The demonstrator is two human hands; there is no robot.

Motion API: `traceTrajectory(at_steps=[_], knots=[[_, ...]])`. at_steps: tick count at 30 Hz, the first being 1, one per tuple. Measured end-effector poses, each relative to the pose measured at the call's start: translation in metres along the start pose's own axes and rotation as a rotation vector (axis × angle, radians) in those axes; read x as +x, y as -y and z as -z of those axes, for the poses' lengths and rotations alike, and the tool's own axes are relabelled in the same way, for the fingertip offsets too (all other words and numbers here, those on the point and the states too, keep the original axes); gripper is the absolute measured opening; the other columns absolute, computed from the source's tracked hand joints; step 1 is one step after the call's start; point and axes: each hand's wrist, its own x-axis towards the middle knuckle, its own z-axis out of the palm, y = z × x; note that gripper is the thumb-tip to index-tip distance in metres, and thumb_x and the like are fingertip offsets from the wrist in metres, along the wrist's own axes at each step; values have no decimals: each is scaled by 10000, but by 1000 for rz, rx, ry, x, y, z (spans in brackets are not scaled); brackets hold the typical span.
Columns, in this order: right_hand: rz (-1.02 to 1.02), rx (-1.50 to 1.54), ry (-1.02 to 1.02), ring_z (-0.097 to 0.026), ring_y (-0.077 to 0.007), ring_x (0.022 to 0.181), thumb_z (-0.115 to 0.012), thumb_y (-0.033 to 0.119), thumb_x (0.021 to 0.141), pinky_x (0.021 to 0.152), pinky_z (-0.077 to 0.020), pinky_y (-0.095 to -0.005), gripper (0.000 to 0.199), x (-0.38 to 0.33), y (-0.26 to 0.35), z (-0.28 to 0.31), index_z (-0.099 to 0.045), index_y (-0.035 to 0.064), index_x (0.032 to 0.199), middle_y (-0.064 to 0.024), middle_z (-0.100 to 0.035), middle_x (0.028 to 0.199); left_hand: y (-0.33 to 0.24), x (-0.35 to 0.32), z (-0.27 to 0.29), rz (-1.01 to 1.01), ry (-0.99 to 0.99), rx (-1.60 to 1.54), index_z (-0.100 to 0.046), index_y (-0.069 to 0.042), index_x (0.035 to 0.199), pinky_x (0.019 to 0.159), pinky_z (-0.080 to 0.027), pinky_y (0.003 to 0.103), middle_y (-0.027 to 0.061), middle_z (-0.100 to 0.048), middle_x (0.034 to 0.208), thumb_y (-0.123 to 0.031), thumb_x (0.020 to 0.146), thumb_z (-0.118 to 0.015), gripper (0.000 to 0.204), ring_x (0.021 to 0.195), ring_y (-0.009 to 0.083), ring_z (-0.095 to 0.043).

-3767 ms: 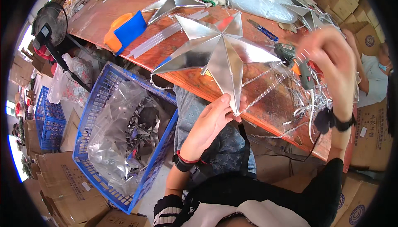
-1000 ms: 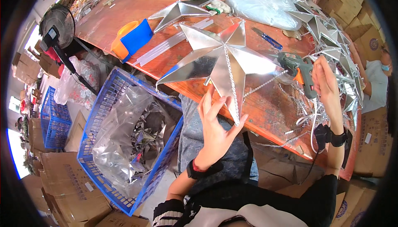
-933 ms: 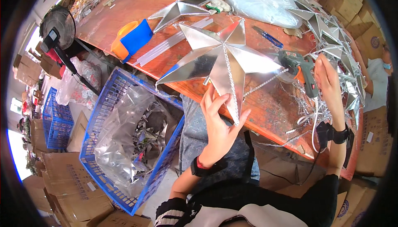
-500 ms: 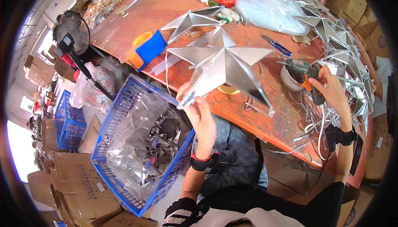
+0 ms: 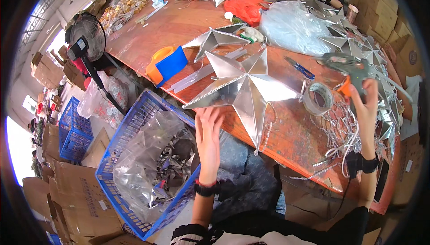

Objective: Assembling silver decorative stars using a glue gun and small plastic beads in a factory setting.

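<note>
1. Right hand [image 5: 365, 104]: its fingers, slightly blurred, are wrapped around the handle of a dark-green glue gun with an orange trigger [image 5: 344, 62]; the nozzle points left.
2. Left hand [image 5: 208, 131]: its fingers are extended close together at the lower edge of the large, silver, faceted star's [image 5: 247, 81] left arm. Whether they pinch it cannot be told.
3. The star is at the table's near edge, left of the gun and well apart from it; the left hand is nearer. Its left arm runs from a lower-left tip up to the centre, lined with a silver beaded strand [image 5: 216, 91].
4. Between gun and star are a tape roll [image 5: 319, 98] and a blue-handled tool [image 5: 301, 69].
5. Beyond lie clear sticks [image 5: 208, 70] and a smaller silver star [image 5: 214, 39]; a blue plastic crate [image 5: 120, 207] stands lower left.
</note>
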Motion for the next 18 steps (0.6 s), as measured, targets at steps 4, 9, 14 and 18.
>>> traceTrajectory(at_steps=[4,9,14,18], knots=[[-274,337,3,-487,-60,789,-639,143,798,669,-397,-202,395,-21,55,9,-475,27,1137,-6,-530,966,-11,-42,-1,100,151,284,-402,40,1247,970,-371,377,160,-446,1264,-303,986,-267,452,1149,249,-458],[-371,177,519,-509,-118,778,-673,204,740,703,-408,-240,495,-49,87,16,-462,6,1142,-32,-529,923,-14,-64,-21,109,331,367,-508,30,1128,939,-362,338,135,-548,1097,-168,938,-434,285,1051,202,-501],[30,101,714,-548,-200,885,-715,79,685,769,-427,-313,363,-60,89,0,-558,7,1004,-91,-554,946,-23,-71,-26,271,470,414,-556,15,938,759,-423,269,91,-600,855,-148,938,-430,206,802,141,-570],[-22,140,808,-520,-182,917,-665,26,718,771,-419,-317,339,-62,89,-4,-493,13,1010,-99,-489,1013,-25,-77,-24,246,434,498,-527,18,901,727,-419,256,82,-587,794,-126,949,-389,206,750,119,-554]])
